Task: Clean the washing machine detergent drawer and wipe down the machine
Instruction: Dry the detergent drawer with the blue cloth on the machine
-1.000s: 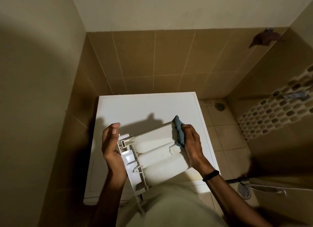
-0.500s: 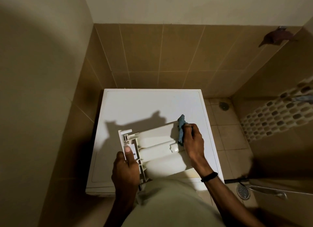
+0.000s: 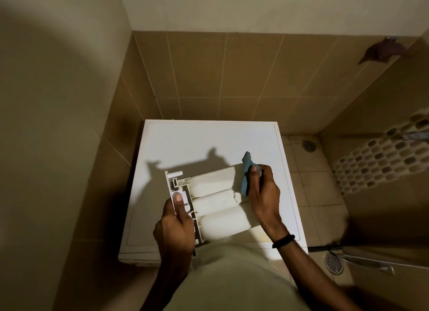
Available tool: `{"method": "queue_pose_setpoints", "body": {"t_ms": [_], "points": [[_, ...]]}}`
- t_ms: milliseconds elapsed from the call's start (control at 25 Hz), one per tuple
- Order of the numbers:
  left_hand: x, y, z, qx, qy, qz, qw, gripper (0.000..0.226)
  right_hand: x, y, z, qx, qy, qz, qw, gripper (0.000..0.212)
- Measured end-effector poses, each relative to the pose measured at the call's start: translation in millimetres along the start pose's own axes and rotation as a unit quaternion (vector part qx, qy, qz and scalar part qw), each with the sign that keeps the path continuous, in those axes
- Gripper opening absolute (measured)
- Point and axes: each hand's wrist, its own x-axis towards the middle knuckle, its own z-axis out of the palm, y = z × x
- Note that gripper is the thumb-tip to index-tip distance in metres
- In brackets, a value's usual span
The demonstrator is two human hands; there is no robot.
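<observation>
A white detergent drawer point(image 3: 218, 201) is held upside down over the white top of the washing machine point(image 3: 204, 141), its three rounded compartment undersides facing up. My left hand point(image 3: 176, 227) grips the drawer's front panel at the left, thumb laid on the panel. My right hand point(image 3: 262, 194) holds a blue cloth point(image 3: 246, 173) against the drawer's far right end. One corner of the cloth sticks up above my fingers.
The machine stands in a corner, with a plain wall close on its left and brown tiles behind. To the right lies a tiled floor with a round drain point(image 3: 333, 263), a second drain point(image 3: 308, 145) farther back, and a metal hose point(image 3: 362, 263).
My left hand dropped from the drawer's upper left side to its front panel near my body and gripped it. The right hand with the cloth stayed at the drawer's right end.
</observation>
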Motion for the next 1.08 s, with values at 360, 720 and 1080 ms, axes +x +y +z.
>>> {"method": "queue_pose_setpoints", "body": {"t_ms": [360, 720, 1080], "points": [[27, 33, 4, 0.097, -0.058, 0.021, 0.993, 0.062, -32, -8, 34, -0.163, -0.17, -0.416, 0.878, 0.036], [26, 43, -2, 0.153, -0.041, 0.058, 0.986, 0.076, 4, 34, -15, -0.155, -0.158, -0.354, 0.909, 0.034], [22, 51, 4, 0.121, -0.069, 0.043, 0.989, 0.071, -5, 45, -10, -0.118, -0.113, -0.404, 0.9, 0.031]]}}
